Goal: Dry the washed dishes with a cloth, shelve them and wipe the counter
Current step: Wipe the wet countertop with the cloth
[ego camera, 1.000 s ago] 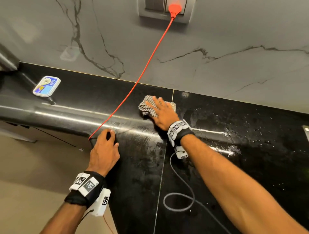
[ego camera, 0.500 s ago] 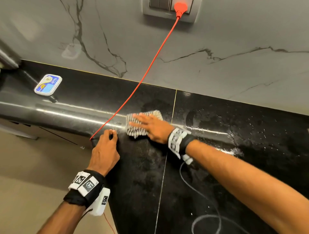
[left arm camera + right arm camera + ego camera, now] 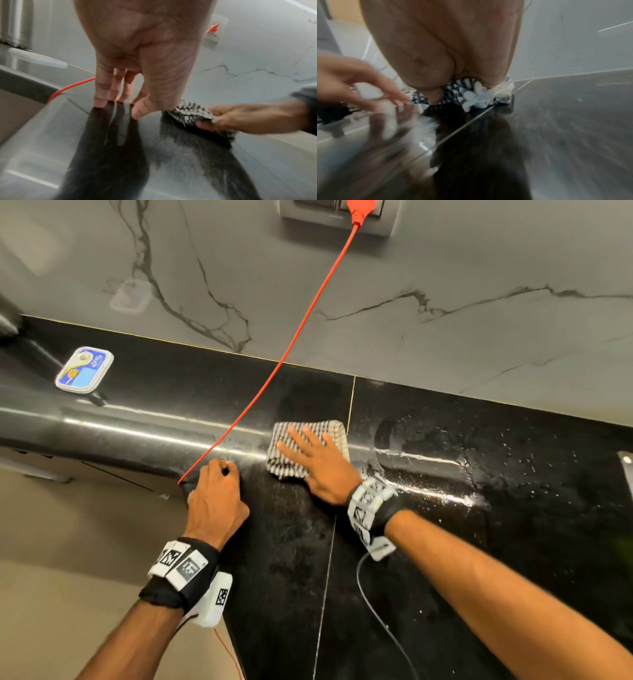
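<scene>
Pressing flat, the open right grip (image 3: 317, 463) holds the striped cloth (image 3: 305, 436) (long axis left-right, now nearer the seam) on the bench (image 3: 513, 542); left grip (image 3: 215, 501) fingertips rest there, holding nothing.

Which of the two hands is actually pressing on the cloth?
The right hand, fingers spread flat over the striped cloth. The left hand only rests its fingertips on the counter edge.

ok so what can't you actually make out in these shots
- Tub label: head view, print too small.
- Socket: head view, cut by the top edge.
- Right hand fingers on the cloth: right wrist view, palm hides them.
- Left hand: right wrist view, motion blur.
- Dishes: in no view.
</scene>
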